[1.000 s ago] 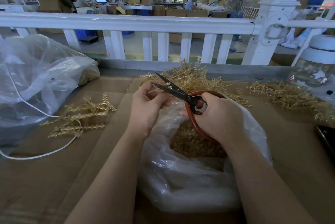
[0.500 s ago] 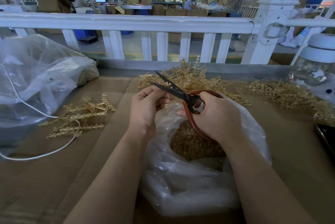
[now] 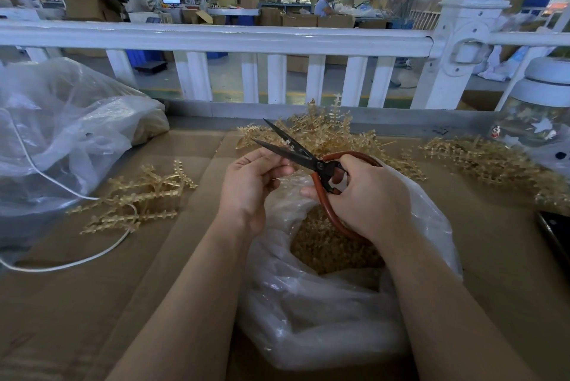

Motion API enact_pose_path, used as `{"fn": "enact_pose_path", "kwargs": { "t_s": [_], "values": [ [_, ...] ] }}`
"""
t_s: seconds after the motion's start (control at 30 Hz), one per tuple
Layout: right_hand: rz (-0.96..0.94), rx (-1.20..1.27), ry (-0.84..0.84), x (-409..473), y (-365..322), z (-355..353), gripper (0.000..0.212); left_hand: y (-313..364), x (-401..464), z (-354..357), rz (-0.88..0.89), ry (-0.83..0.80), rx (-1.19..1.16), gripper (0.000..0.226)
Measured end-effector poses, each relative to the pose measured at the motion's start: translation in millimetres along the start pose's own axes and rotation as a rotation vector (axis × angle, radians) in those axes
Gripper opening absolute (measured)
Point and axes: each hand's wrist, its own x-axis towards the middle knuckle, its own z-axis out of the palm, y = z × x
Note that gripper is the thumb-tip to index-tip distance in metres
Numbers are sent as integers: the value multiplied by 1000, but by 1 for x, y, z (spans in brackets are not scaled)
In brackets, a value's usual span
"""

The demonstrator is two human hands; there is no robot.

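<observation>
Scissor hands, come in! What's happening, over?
Right hand grips scissors, blades open. Left hand pinches thin strip. Bag underneath, nothing blocking.

Scissors [image 3: 303,157] handle loop partly hidden under right hand [image 3: 367,201].

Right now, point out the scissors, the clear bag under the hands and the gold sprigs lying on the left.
scissors [image 3: 308,158]: head view, on the dark blades just ahead of the pivot.
clear bag [image 3: 324,325]: head view, on its near wall.
gold sprigs [image 3: 138,195]: head view, middle of the left pile.
</observation>
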Motion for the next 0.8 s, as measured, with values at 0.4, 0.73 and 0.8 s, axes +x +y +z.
{"fn": "enact_pose_path", "kwargs": {
  "t_s": [0.4, 0.73, 0.8],
  "values": [
    [-22, 42, -4, -2, -2, -1, 74, 3, 0, 0, -50, -32, -77, 23],
    [6, 83, -74, -3, -2, -2, 68, 3, 0, -1, -58, -51, -93, 21],
    [4, 78, -56, -3, -3, -3, 71, 3, 0, -1, -55, -59, -94, 24]
  ]
}}
